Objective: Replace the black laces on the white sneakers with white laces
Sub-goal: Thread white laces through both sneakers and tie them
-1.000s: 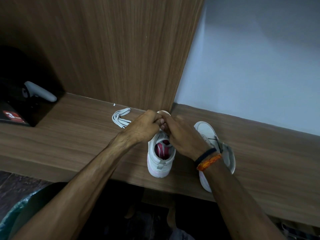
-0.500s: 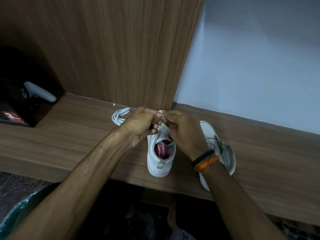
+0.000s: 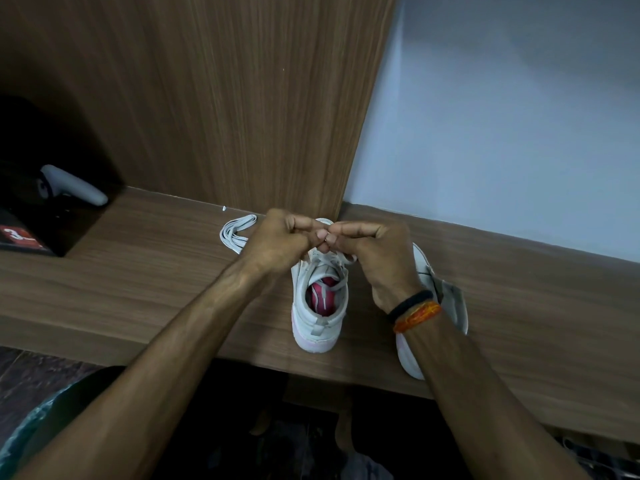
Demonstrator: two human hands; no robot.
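Observation:
A white sneaker [image 3: 320, 317] with a pink insole stands heel toward me on the wooden shelf [image 3: 138, 271]. My left hand [image 3: 280, 242] and my right hand [image 3: 374, 254] meet above its tongue, fingers curled, pinching the white lace [image 3: 332, 263] threaded through its upper. A second white sneaker [image 3: 450, 303] lies on its side to the right, partly hidden behind my right wrist. A bundle of spare white lace [image 3: 235, 232] lies on the shelf left of my left hand.
A vertical wooden panel [image 3: 225, 98] rises just behind the shoes, with a pale wall [image 3: 502, 133] to its right. A dark box [image 3: 31, 233] with a grey controller [image 3: 74, 185] on it sits at far left. The shelf's front edge runs below the sneakers.
Both hands have lifted slightly and drawn the lace up from the sneaker's tongue, fingertips now meeting higher. The sneakers and the spare lace have stayed put.

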